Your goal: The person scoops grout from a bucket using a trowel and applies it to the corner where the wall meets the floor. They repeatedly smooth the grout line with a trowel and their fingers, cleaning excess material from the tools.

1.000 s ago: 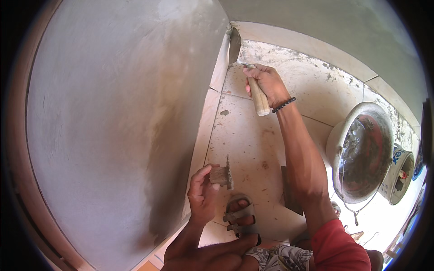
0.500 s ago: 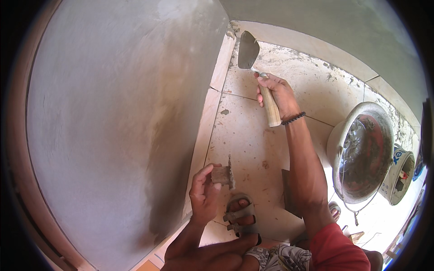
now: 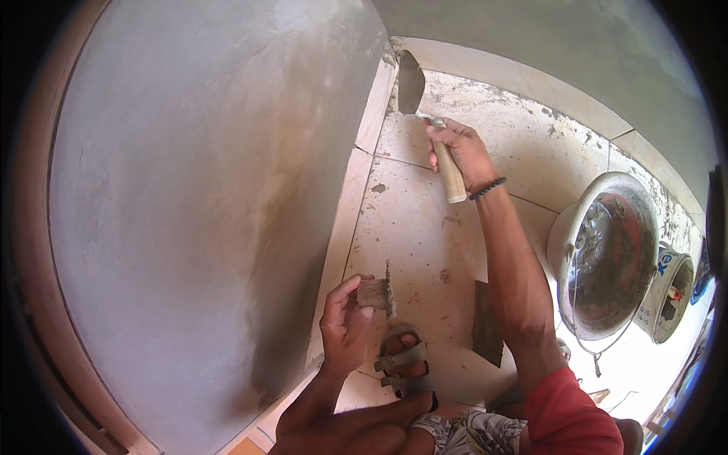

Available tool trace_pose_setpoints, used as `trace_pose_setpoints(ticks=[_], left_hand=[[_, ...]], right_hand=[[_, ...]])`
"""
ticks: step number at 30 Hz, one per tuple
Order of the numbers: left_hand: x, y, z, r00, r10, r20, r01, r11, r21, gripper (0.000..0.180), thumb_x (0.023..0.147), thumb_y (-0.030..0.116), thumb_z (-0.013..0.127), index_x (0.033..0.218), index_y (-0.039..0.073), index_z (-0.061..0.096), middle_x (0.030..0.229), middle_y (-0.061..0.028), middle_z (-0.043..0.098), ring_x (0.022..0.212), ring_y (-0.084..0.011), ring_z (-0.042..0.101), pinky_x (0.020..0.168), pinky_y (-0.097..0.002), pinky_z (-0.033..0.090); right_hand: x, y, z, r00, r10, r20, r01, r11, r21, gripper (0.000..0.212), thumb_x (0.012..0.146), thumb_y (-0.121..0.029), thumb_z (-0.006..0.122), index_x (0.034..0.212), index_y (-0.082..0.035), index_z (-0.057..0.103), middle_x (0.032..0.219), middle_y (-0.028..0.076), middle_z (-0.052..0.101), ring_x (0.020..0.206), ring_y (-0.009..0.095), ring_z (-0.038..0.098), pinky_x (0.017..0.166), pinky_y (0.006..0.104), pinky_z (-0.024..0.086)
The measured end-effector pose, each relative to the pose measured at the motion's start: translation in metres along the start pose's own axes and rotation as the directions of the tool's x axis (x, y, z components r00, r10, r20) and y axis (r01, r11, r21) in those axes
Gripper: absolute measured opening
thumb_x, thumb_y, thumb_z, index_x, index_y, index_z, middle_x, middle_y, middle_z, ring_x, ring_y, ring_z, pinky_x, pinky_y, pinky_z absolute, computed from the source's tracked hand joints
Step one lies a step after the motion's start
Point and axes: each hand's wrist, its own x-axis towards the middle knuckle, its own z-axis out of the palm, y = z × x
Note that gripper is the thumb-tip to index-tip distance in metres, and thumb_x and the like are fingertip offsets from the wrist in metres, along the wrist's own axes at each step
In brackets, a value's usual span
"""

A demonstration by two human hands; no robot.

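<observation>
My right hand (image 3: 466,158) is wrapped round the wooden handle of a trowel (image 3: 411,83). Its grey metal blade points away from me, close to the corner where the floor meets the skirting tiles. Lower down, my left hand (image 3: 343,326) pinches the brown block-like grip of a small hand float (image 3: 373,294). I see that float almost edge-on, with grey mortar crusted along its thin plate. It is held above the floor, beside the left wall and just beyond my sandalled foot (image 3: 409,362).
A smooth grey plastered wall (image 3: 189,212) rises on the left, another at the far side. To the right stand a large bucket (image 3: 560,250) with wet mortar and a wire handle, and a smaller white pail (image 3: 646,309). A dark flat board (image 3: 486,334) lies beside my right forearm. Mortar specks dot the tiles (image 3: 417,205).
My right hand has shifted slightly up and left, and the trowel blade has turned a little, tip nearer the corner. My left hand and the float have barely moved.
</observation>
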Motion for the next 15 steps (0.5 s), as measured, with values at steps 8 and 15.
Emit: trace_pose_setpoints(ticks=[8, 15], left_hand=[[-0.004, -0.002, 0.0, 0.999, -0.048, -0.012, 0.048, 0.998, -0.031, 0.043, 0.093, -0.003, 0.05, 0.134, -0.003, 0.038, 0.133, -0.0195, 0.047, 0.122, -0.0238, 0.05, 0.104, -0.0385, 0.039], [-0.005, -0.005, -0.003, 1.0, -0.026, -0.005, 0.026, 0.999, -0.019, 0.042, 0.092, -0.004, 0.05, 0.133, -0.004, 0.038, 0.134, -0.0197, 0.047, 0.122, -0.0239, 0.05, 0.105, -0.0386, 0.039]], right_hand=[[0.013, 0.006, 0.015, 0.989, -0.118, -0.087, 0.093, 0.964, -0.249, 0.029, 0.085, -0.013, 0.065, 0.109, 0.003, 0.063, 0.069, 0.002, 0.056, 0.051, 0.009, 0.053, 0.048, 0.0243, 0.046], [0.03, 0.031, 0.032, 0.948, -0.254, -0.192, 0.163, 0.905, -0.392, 0.03, 0.082, -0.013, 0.067, 0.108, 0.002, 0.065, 0.071, 0.006, 0.062, 0.054, 0.012, 0.056, 0.052, 0.0282, 0.048]])
